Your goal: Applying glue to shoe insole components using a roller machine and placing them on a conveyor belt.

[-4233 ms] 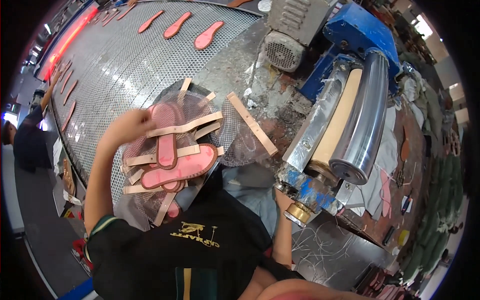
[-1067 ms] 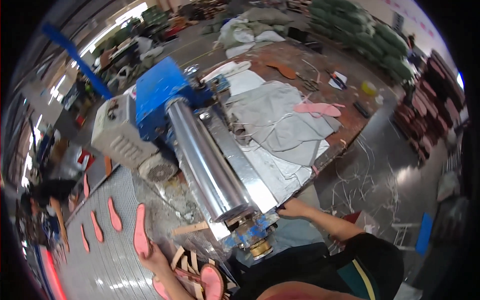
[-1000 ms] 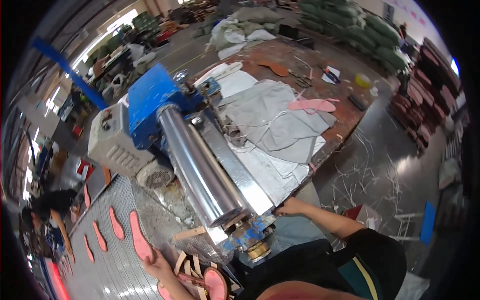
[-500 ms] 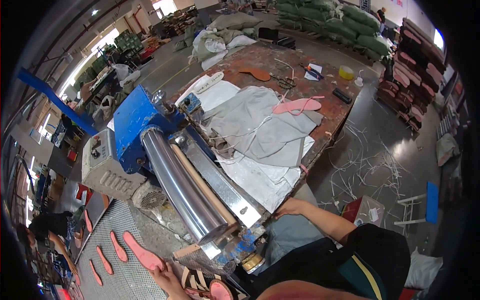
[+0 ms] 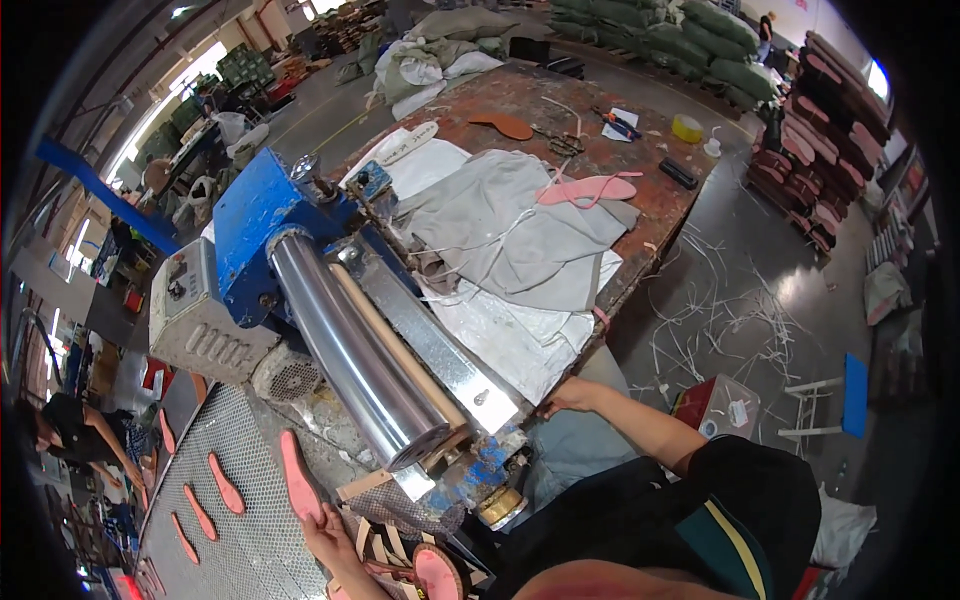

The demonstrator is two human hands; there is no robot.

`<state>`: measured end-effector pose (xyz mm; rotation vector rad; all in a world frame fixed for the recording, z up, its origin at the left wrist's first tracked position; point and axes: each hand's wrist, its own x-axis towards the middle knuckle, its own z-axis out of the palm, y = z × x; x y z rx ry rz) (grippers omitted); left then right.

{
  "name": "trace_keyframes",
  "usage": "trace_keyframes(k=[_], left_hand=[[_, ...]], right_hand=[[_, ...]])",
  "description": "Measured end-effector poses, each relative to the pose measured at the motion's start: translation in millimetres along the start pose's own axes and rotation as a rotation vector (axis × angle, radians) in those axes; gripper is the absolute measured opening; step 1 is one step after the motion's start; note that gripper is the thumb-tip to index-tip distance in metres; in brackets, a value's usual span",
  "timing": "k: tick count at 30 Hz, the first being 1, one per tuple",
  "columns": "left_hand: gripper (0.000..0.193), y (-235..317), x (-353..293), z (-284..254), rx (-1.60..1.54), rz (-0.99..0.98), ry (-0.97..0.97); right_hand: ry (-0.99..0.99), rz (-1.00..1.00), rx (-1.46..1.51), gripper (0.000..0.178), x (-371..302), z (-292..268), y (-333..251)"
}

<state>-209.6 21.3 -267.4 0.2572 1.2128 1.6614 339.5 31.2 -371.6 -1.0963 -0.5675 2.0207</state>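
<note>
My left hand (image 5: 331, 540) is closed on the lower, wider end of a pink insole (image 5: 299, 474). The insole is held lengthwise beside the polished steel roller (image 5: 355, 345) of a blue-headed machine (image 5: 257, 235), apart from the roller. Below that hand are sandals with tan straps (image 5: 398, 548) and a pink footbed (image 5: 437, 570). My right hand (image 5: 572, 394) rests by the near corner of the worktable, beside the machine's metal plate (image 5: 440, 345); its fingers look stretched out and hold nothing I can see. Several more pink insoles (image 5: 227, 484) lie in a row on the mesh conveyor (image 5: 260, 555).
Grey cloth (image 5: 520, 240) covers part of the worktable (image 5: 470, 95), with a pink insole (image 5: 590, 189), pliers (image 5: 622, 124) and a yellow tape roll (image 5: 687, 127) beyond. A co-worker (image 5: 85, 430) stands across the conveyor. Cord scraps (image 5: 735, 320) and a blue-topped stool (image 5: 853, 395) are at right.
My left hand has swung the insole rightward, nearer the roller, and it now points more upright. The insoles on the conveyor have shifted slightly in view. My right hand stays by the table corner.
</note>
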Motion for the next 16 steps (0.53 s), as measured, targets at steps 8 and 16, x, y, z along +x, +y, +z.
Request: trace_keyframes(k=[8, 16], left_hand=[[0.029, -5, -9, 11, -0.108, 0.108, -0.006], [0.018, -11, -22, 7, -0.061, 0.186, 0.031]], right_hand=[[-0.030, 0.006, -0.034, 0.018, -2, -17, 6], [0.047, -0.032, -0.199, 0.048, 5, -12, 23]])
